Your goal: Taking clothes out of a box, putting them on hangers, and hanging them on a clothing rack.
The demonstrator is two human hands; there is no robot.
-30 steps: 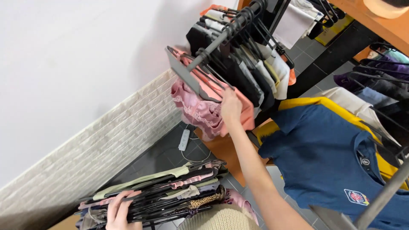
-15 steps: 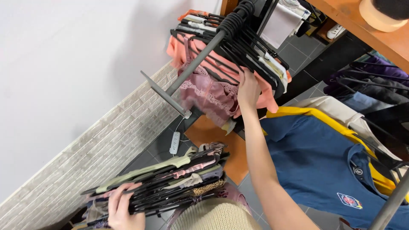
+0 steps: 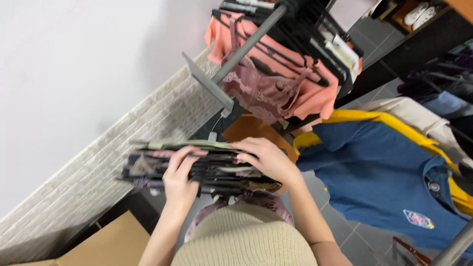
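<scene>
I hold a thick bundle of black hangers with garments [image 3: 207, 170] level in front of me. My left hand [image 3: 180, 180] grips the bundle near its middle from below and in front. At the bundle's right end my right hand [image 3: 266, 160] rests with its fingers curled over the hangers. Above the bundle a grey rail [image 3: 246, 44] juts out, carrying a pink lace top [image 3: 261, 93] and a coral shirt [image 3: 315, 93] on black hangers.
A blue shirt with yellow trim [image 3: 384, 172] hangs at the right. A white wall with a pale brick base [image 3: 98, 167] runs along the left. A cardboard box [image 3: 108, 244] sits at the lower left. Dark floor tiles lie below.
My right hand has left the garments on the rail and come down onto the bundle's right end. The bundle has risen, and my view has shifted downward.
</scene>
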